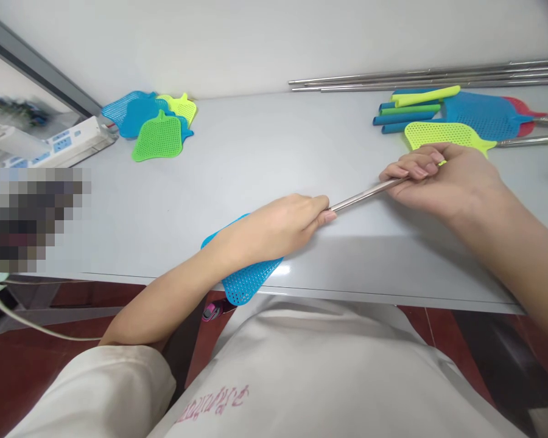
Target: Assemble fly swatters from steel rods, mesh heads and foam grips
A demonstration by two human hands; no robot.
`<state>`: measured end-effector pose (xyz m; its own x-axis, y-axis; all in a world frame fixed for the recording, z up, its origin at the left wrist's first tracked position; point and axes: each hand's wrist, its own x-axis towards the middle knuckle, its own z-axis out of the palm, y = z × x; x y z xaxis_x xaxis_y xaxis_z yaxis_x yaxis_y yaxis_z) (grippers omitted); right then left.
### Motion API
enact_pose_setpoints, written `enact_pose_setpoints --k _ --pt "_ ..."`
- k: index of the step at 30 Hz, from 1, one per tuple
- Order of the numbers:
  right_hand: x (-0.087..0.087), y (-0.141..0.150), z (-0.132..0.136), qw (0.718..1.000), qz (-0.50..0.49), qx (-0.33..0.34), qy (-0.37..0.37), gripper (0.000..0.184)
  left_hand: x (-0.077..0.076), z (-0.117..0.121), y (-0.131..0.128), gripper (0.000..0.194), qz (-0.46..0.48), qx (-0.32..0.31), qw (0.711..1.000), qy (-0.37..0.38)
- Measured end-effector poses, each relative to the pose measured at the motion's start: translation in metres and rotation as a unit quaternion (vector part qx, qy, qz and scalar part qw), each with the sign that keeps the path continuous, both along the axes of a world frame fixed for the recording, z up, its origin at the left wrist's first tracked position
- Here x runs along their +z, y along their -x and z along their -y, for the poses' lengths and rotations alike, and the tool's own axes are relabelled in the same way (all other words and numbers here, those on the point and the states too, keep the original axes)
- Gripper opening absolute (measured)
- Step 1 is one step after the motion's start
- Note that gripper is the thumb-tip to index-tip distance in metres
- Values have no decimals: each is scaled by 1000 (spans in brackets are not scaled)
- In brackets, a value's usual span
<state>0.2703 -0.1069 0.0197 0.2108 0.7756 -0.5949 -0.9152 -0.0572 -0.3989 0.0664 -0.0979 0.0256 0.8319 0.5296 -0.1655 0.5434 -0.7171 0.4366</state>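
Observation:
A fly swatter with a blue perforated head (pixel 252 281) and a thin metal rod (pixel 360 198) lies across my two hands. My left hand (pixel 287 225) is closed around the rod near the head, and my left forearm covers part of the blue mesh. Further along the rod, my right hand (pixel 442 179) wraps its fingers over the other end. A bit of yellow-green shows by the right fingertips; whether it belongs to this swatter I cannot tell. Just behind the right hand lies a yellow swatter (pixel 442 134).
Loose swatter heads (pixel 158 137) in blue, green and yellow lie at the back left, near a white power strip (pixel 68 146). Coloured tubes (pixel 406 120) and a blue swatter (pixel 479 115) rest at the right. Several metal rods (pixel 415 79) lie along the wall.

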Motion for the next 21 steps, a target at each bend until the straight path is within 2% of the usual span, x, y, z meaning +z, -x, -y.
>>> enact_pose_setpoints --k 8,16,21 --pt "-1 1 3 997 66 44 -18 32 1 1 0 29 -2 0 1000 1" --pt "-1 0 2 996 74 46 -9 31 0 0 0 30 3 -5 1000 -1" --pt "1 1 2 999 33 25 -2 27 1 0 0 30 4 -4 1000 2"
